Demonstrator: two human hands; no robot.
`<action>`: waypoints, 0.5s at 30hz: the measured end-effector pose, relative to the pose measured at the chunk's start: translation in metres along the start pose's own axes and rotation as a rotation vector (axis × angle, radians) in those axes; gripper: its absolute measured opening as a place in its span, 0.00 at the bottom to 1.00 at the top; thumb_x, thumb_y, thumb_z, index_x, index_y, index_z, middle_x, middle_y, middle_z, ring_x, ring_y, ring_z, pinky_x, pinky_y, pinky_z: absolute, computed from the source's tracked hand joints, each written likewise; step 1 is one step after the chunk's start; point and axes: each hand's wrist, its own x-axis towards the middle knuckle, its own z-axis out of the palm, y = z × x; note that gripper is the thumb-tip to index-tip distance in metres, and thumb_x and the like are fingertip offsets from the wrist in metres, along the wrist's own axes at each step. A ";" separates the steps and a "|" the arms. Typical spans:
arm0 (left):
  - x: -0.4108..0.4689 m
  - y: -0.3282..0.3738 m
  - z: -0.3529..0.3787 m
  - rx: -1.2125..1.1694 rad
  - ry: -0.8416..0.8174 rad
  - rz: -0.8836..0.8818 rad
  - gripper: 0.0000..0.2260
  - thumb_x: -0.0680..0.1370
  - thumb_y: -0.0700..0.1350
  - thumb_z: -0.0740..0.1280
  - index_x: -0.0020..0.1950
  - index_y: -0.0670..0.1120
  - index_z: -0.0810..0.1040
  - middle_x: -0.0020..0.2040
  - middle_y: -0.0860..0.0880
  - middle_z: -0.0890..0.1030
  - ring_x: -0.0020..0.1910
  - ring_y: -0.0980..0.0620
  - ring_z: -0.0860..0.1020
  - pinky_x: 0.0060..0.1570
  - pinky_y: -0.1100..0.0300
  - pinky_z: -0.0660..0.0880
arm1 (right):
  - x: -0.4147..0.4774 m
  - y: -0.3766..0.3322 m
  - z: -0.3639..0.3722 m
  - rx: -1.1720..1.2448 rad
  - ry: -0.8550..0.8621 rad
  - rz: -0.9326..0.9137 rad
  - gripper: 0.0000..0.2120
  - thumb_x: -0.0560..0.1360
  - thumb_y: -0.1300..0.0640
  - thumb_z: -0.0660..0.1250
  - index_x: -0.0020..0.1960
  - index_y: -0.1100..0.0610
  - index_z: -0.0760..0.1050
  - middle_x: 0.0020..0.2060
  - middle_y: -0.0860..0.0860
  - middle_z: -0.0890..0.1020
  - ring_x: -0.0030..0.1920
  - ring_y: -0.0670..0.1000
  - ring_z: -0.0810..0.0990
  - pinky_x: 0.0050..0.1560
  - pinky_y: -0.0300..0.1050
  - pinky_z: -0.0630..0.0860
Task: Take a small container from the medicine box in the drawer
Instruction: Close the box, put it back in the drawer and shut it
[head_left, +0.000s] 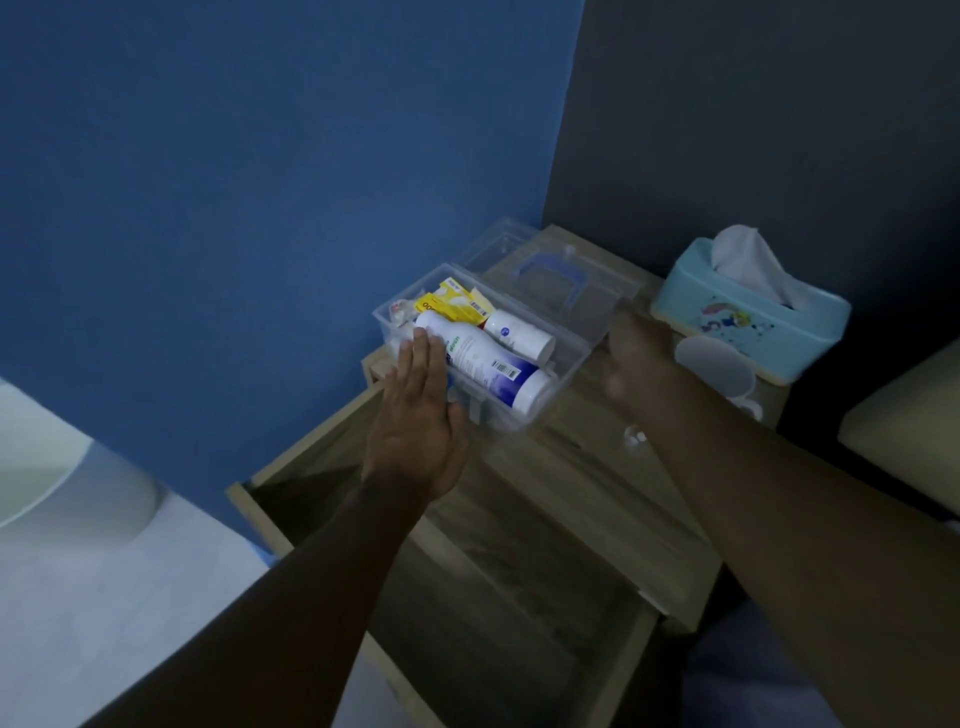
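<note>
A clear plastic medicine box stands on top of the wooden nightstand, its lid folded back behind it. Inside lie a large white and blue bottle, a smaller white bottle and yellow packets. My left hand lies flat with fingers straight against the box's left side, touching the large bottle's end. My right hand hovers blurred just right of the box, fingers loosely curled, holding nothing that I can see. The drawer below is pulled out and dark inside.
A light blue tissue box stands at the right rear of the nightstand, with a white mug in front of it. A blue wall is on the left, a dark wall behind. A bed edge is at lower left.
</note>
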 end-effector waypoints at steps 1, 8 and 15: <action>0.000 0.000 0.002 0.009 -0.001 -0.008 0.32 0.79 0.50 0.50 0.80 0.41 0.47 0.81 0.44 0.46 0.79 0.50 0.41 0.78 0.53 0.43 | -0.001 -0.004 -0.002 0.047 0.014 -0.011 0.28 0.78 0.43 0.65 0.72 0.60 0.70 0.65 0.57 0.79 0.63 0.60 0.80 0.65 0.57 0.77; 0.002 0.001 -0.005 0.121 -0.068 -0.009 0.32 0.78 0.53 0.46 0.81 0.42 0.47 0.81 0.44 0.46 0.80 0.46 0.44 0.78 0.51 0.43 | -0.036 -0.029 0.002 -0.077 0.032 -0.417 0.33 0.77 0.33 0.57 0.73 0.54 0.70 0.67 0.52 0.76 0.62 0.52 0.78 0.47 0.37 0.74; 0.003 0.001 -0.013 0.330 -0.147 0.007 0.32 0.81 0.53 0.49 0.80 0.41 0.44 0.81 0.42 0.45 0.80 0.43 0.44 0.77 0.45 0.47 | -0.079 -0.008 0.003 -0.280 -0.044 -0.823 0.18 0.81 0.47 0.61 0.66 0.55 0.74 0.61 0.50 0.73 0.63 0.46 0.72 0.64 0.40 0.71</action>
